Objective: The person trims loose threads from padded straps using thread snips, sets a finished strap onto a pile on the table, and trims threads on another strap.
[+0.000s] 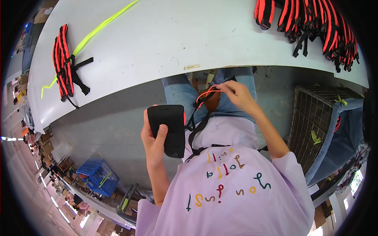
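Observation:
My left hand [154, 139] is closed round a folded black mesh piece [168, 129], thumb across its front, with a bit of red at its right edge. Black straps [193, 128] trail from that piece over my lap. Further up and to the right, my right hand [232, 93] pinches the end of a black strap with orange-red edging [206, 93]. Both hands are over my lap, in front of the table's near edge.
On the white table [157, 43], a red-black strap bundle [63, 67] lies left beside a yellow-green ribbon [104, 23]; a larger strap pile [327, 31] lies right. A wire cage [309, 126] with blue lining stands right, a blue crate [98, 177] lower left.

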Tool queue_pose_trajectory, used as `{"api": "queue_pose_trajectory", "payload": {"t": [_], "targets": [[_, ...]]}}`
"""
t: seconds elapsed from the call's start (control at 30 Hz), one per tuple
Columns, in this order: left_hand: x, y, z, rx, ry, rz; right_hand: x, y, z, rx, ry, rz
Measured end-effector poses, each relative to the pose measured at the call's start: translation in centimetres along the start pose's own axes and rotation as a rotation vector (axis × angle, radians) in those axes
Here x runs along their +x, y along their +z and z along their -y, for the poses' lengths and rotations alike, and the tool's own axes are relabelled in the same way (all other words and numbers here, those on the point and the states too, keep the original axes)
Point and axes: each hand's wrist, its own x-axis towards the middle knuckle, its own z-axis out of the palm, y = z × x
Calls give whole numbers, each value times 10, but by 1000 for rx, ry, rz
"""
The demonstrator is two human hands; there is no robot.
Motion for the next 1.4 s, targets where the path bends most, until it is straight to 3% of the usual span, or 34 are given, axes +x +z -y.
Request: {"api": "queue_pose_trajectory", "payload": {"t": [0.03, 0.23, 0.33, 0.43, 0.53, 0.63, 0.73, 0.87, 0.9, 1.13, 1.27, 1.4], "targets": [[0, 0, 0, -2, 1, 4, 3, 4, -6, -137, -7, 57], [-2, -4, 0, -14, 2, 21, 31, 52, -28, -130, -408, 115], [-4, -9, 2, -28, -1, 14, 53, 67, -30, -266, -453, 307], [-6, -12, 3, -47, -2, -12, 65, 66, -22, -475, -249, 585], [-7, -13, 1, -60, 2, -26, 69, 53, -15, -360, -313, 630], [-5, -11, -2, -67, -10, -31, 66, 32, 2, -117, -303, 824], [-5, -10, -4, -64, -15, -42, 62, 36, 2, -69, -118, 968], [-8, -14, -1, -56, 8, -22, 66, 58, -3, -324, -465, 532], [-9, -15, -1, -61, 9, -29, 68, 64, -5, -257, -491, 474], [-10, -16, -2, -72, 22, -39, 74, 90, -2, -43, -193, 972], [-11, -18, -1, -64, 26, -30, 73, 97, 15, -229, -128, 984], [-11, -21, -1, -81, 31, -22, 78, 104, 16, -216, -123, 1058]]}}
